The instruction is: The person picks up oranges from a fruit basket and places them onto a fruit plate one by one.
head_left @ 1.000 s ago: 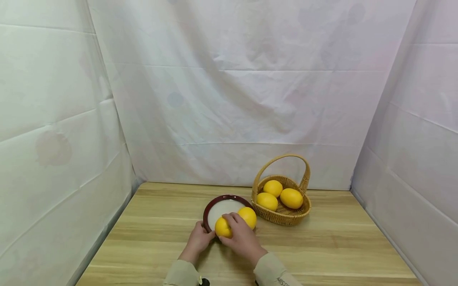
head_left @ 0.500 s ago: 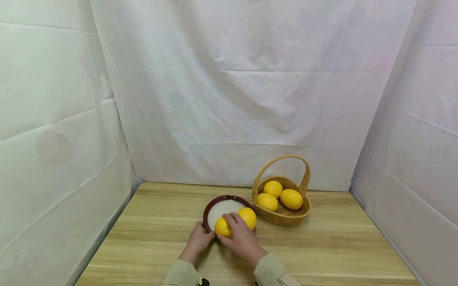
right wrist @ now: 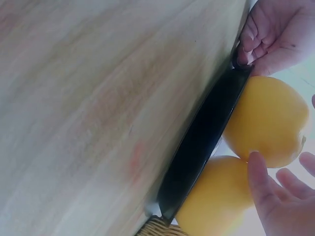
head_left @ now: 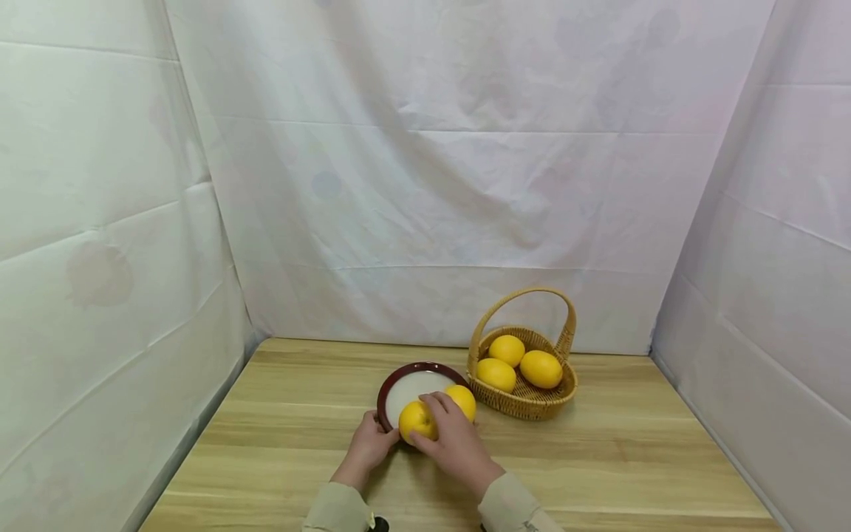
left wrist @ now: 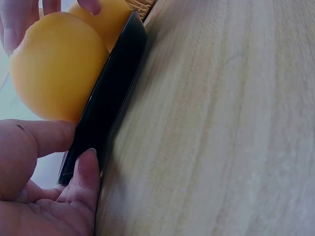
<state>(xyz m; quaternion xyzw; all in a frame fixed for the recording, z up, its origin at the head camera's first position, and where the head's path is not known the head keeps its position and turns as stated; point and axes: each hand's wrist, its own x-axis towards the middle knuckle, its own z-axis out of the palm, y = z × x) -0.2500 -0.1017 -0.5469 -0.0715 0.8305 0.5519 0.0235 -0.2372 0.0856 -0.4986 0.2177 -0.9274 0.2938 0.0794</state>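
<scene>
My left hand (head_left: 370, 447) pinches the near left rim of a round plate (head_left: 382, 403), white inside with a dark red edge. In the left wrist view, its thumb (left wrist: 49, 137) lies over the rim and a finger supports it from below. A round yellow fruit (head_left: 412, 423) with a small dimple sits at the plate's near side. Curled around that fruit is my right hand (head_left: 459, 447), its fingers over the top and the thumb on the near side. Beside it on the plate rests a second yellow fruit (head_left: 465, 403), partly hidden by the right hand.
Right behind the plate stands a wicker basket (head_left: 525, 408) with a tall arched handle, holding three yellow fruits (head_left: 541, 369). Both rest on a light wooden table (head_left: 299, 391). White cloth (head_left: 425, 222) hangs behind and along both sides.
My right hand has shifted slightly to the right, and more of the nearer fruit shows, with its dimple now visible. The left hand, plate and basket stay put.
</scene>
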